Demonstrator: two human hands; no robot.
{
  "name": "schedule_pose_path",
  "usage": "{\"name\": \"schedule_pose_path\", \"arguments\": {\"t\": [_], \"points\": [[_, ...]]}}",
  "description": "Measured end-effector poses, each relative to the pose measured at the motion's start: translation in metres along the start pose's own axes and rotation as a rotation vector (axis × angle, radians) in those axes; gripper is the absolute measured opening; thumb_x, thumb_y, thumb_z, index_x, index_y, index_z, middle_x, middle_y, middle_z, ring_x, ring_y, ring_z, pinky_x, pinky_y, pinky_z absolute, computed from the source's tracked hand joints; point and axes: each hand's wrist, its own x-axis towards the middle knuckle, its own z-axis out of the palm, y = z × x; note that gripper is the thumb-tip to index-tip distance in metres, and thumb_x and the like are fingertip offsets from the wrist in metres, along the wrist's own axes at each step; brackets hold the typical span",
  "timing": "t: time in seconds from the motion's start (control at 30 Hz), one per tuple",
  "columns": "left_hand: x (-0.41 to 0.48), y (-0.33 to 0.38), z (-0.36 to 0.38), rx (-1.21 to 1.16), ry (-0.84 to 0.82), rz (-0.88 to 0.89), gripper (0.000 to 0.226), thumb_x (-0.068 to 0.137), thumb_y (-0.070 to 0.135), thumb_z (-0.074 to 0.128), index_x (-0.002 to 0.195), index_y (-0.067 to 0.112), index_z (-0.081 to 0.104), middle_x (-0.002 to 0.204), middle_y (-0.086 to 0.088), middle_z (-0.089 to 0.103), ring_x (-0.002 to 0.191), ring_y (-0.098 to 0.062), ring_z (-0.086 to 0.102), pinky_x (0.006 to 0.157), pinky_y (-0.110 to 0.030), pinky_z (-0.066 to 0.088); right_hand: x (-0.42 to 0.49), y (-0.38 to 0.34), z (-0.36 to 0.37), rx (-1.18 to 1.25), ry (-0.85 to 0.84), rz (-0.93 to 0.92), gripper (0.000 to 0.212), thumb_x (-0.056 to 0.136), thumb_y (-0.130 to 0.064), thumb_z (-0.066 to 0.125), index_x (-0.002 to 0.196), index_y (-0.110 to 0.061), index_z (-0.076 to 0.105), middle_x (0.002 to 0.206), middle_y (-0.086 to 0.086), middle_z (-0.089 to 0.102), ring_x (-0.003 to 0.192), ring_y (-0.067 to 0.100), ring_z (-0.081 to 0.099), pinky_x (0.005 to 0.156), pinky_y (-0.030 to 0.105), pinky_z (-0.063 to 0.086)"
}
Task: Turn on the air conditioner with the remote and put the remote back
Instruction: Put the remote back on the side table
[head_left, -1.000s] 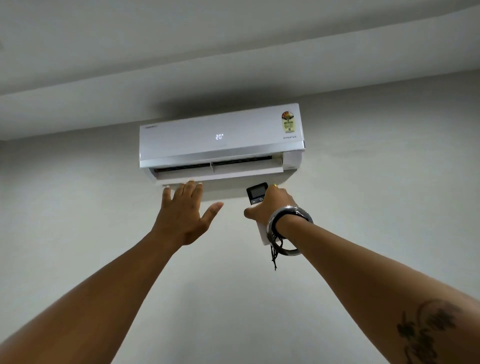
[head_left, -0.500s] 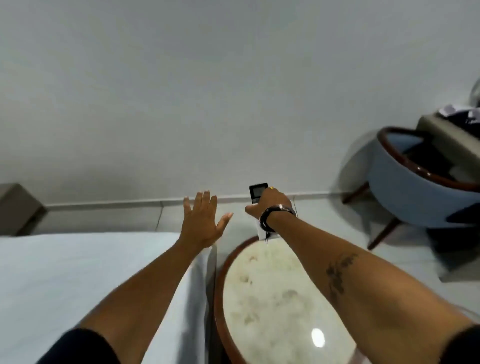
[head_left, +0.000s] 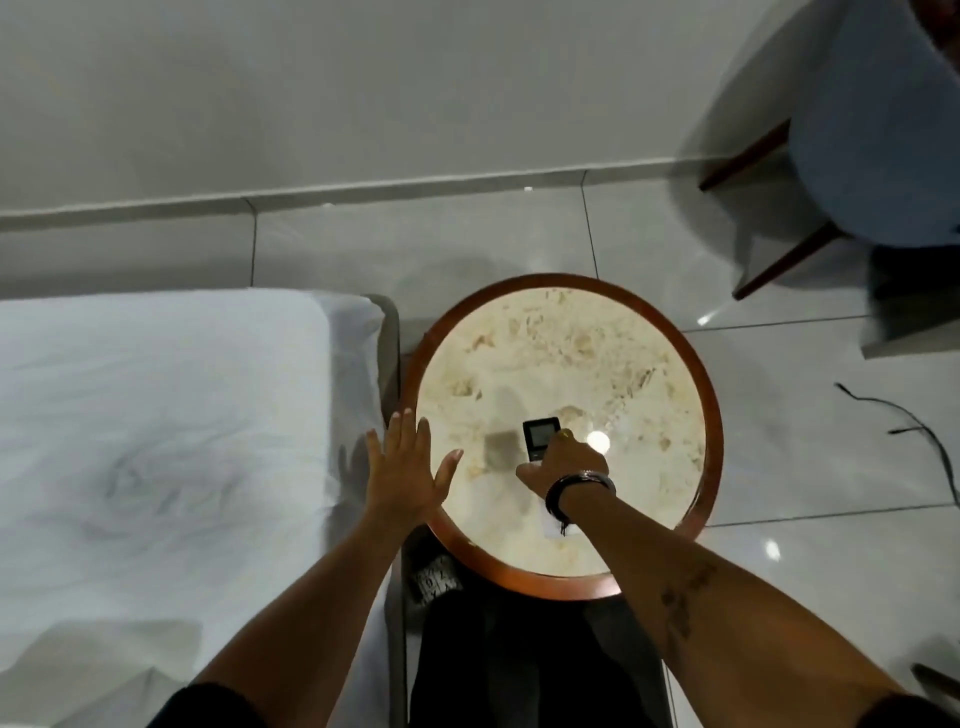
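My right hand (head_left: 563, 464) is shut on the remote (head_left: 541, 436), a white handset with a dark screen at its top end, held over the middle of a round table (head_left: 696, 374) with a pale marble top and a brown wooden rim. The remote's lower white end shows below my wrist. My left hand (head_left: 405, 475) is open with fingers spread, hovering over the table's left rim and the gap beside the bed. The air conditioner is out of view.
A bed with a white sheet (head_left: 156, 441) lies to the left of the table. A blue armchair (head_left: 872, 130) on wooden legs stands at the upper right. A dark cable (head_left: 914, 431) trails on the tiled floor at right. The wall runs along the top.
The view has dropped from the air conditioner on the wall down to the round table. Both hands came down with it; my right hand still holds the remote, now over the tabletop.
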Motion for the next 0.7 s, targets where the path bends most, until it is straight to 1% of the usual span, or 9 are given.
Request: {"name": "schedule_pose_path", "arguments": {"t": [0.07, 0.13, 0.27, 0.37, 0.43, 0.6, 0.7], "points": [[0.013, 0.002, 0.015, -0.025, 0.013, 0.012, 0.081, 0.093, 0.066, 0.018, 0.148, 0.007, 0.031, 0.158, -0.018, 0.025, 0.148, -0.033, 0.015, 0.116, -0.059, 0.007, 0.013, 0.002, 0.012, 0.033, -0.015, 0.024, 0.062, 0.068, -0.054, 0.059, 0.113, -0.013, 0.046, 0.085, 0.002, 0.060, 0.074, 0.027, 0.059, 0.061, 0.031, 0.048], [0.024, 0.005, 0.028, -0.043, 0.015, 0.012, 0.084, 0.091, 0.067, 0.015, 0.148, 0.006, 0.030, 0.158, -0.020, 0.025, 0.148, -0.034, 0.015, 0.116, -0.058, 0.005, 0.028, 0.002, 0.024, 0.074, -0.048, 0.048, 0.063, 0.069, -0.052, 0.060, 0.116, -0.013, 0.044, 0.091, 0.006, 0.064, 0.082, 0.030, 0.064, 0.062, 0.031, 0.048], [0.036, 0.006, 0.058, -0.051, -0.036, 0.014, 0.085, 0.090, 0.067, 0.012, 0.150, 0.008, 0.024, 0.160, -0.018, 0.020, 0.149, -0.033, 0.009, 0.117, -0.055, -0.002, 0.055, 0.003, 0.049, 0.144, -0.099, 0.112, 0.063, 0.074, -0.044, 0.063, 0.123, -0.011, 0.041, 0.099, 0.009, 0.065, 0.090, 0.033, 0.065, 0.065, 0.033, 0.048], [0.041, 0.005, 0.081, -0.039, -0.059, 0.010, 0.083, 0.092, 0.066, 0.014, 0.150, 0.008, 0.025, 0.160, -0.018, 0.021, 0.149, -0.033, 0.010, 0.117, -0.055, -0.001, 0.069, 0.004, 0.067, 0.168, -0.121, 0.153, 0.061, 0.078, -0.039, 0.062, 0.125, -0.010, 0.038, 0.100, 0.010, 0.065, 0.090, 0.033, 0.065, 0.069, 0.036, 0.052], [0.042, 0.005, 0.089, -0.040, -0.070, 0.008, 0.082, 0.093, 0.065, 0.015, 0.150, 0.007, 0.026, 0.159, -0.018, 0.023, 0.148, -0.034, 0.013, 0.117, -0.056, 0.001, 0.075, 0.006, 0.075, 0.175, -0.123, 0.153, 0.060, 0.080, -0.038, 0.061, 0.126, -0.009, 0.037, 0.101, 0.011, 0.066, 0.092, 0.034, 0.065, 0.070, 0.037, 0.051], [0.048, 0.006, 0.101, -0.044, -0.076, 0.010, 0.083, 0.092, 0.066, 0.015, 0.149, 0.007, 0.028, 0.158, -0.019, 0.026, 0.148, -0.035, 0.015, 0.117, -0.057, 0.001, 0.087, 0.010, 0.089, 0.179, -0.127, 0.171, 0.058, 0.082, -0.037, 0.061, 0.125, -0.008, 0.036, 0.101, 0.012, 0.067, 0.092, 0.034, 0.065, 0.067, 0.035, 0.046], [0.053, 0.007, 0.103, -0.059, -0.077, 0.000, 0.083, 0.091, 0.066, 0.016, 0.148, 0.007, 0.029, 0.157, -0.019, 0.027, 0.147, -0.035, 0.017, 0.117, -0.058, 0.004, 0.093, 0.012, 0.096, 0.171, -0.136, 0.185, 0.055, 0.082, -0.035, 0.061, 0.123, -0.007, 0.036, 0.098, 0.011, 0.066, 0.091, 0.034, 0.065, 0.065, 0.035, 0.046]]}}
